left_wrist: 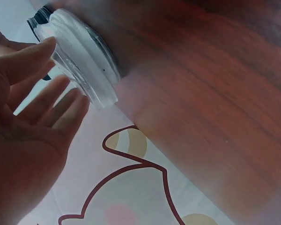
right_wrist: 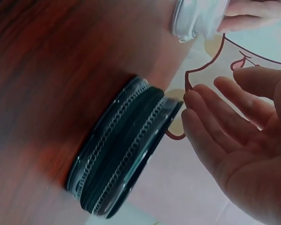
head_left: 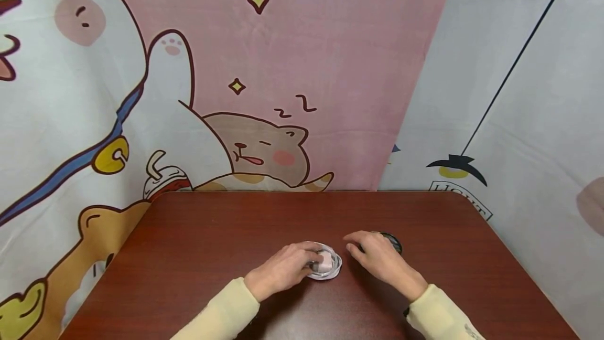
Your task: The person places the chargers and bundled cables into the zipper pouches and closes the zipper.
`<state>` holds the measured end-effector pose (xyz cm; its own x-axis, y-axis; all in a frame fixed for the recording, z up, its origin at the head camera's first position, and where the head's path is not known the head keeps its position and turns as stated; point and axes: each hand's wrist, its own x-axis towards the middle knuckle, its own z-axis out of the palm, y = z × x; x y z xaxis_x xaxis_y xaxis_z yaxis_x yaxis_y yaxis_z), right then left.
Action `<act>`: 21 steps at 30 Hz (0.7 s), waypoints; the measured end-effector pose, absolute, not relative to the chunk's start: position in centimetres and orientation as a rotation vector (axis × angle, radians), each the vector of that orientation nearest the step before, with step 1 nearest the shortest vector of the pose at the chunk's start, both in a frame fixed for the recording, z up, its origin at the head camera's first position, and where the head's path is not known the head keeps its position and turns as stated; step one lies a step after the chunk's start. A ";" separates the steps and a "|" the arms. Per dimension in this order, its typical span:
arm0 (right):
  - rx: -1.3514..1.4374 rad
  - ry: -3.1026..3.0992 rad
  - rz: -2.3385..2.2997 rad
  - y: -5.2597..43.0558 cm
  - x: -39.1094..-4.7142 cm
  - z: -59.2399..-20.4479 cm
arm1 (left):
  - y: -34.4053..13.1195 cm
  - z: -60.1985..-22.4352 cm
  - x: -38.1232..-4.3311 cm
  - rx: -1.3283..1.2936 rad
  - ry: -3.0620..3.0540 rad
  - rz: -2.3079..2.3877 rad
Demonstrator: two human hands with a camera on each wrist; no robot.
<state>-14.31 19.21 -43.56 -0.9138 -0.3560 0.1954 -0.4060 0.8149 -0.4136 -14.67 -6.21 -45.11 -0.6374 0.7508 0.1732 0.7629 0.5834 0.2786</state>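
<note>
A coiled white cable (head_left: pixel 336 267) lies on the table with a white plug block (head_left: pixel 325 261) on top. My left hand (head_left: pixel 289 267) reaches over its left side, fingertips right at the coil. In the left wrist view, the fingers of that hand (left_wrist: pixel 37 108) are loosely bent and spread beside the cable (left_wrist: pixel 86 58). To the right sits a small round dark zip case (head_left: pixel 394 243), partly hidden by my right hand (head_left: pixel 377 257). The right wrist view shows the case's zip edge (right_wrist: pixel 124 150), with my relaxed fingers (right_wrist: pixel 210 136) above it, holding nothing.
The reddish-brown wooden table (head_left: pixel 226 224) ends at a back edge against a hanging cloth (head_left: pixel 358 77) printed with cartoon animals. More cloth hangs at the left and right sides. The cable and the case lie close together near the middle of the table.
</note>
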 end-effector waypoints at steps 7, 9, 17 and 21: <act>0.674 -2.891 0.654 18.4 -14.5 -43.9 | -6.4 -45.1 -15.1 -1.421 -2.753 -0.542; 0.686 -2.862 0.641 18.2 -14.4 -43.9 | -6.5 -45.1 -15.1 -1.441 -2.748 -0.539; 0.827 -2.844 0.610 17.3 -14.3 -44.6 | -7.0 -45.2 -15.3 -1.509 -2.733 -0.532; 0.899 -2.846 0.608 17.1 -14.4 -45.1 | -7.0 -45.2 -15.3 -1.531 -2.728 -0.535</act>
<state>-14.36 17.13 -45.10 -0.8214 -0.5314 0.2069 -0.5696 0.7466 -0.3437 -15.31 -7.00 -45.17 -0.5340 0.8346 0.1349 0.8238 0.4778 0.3052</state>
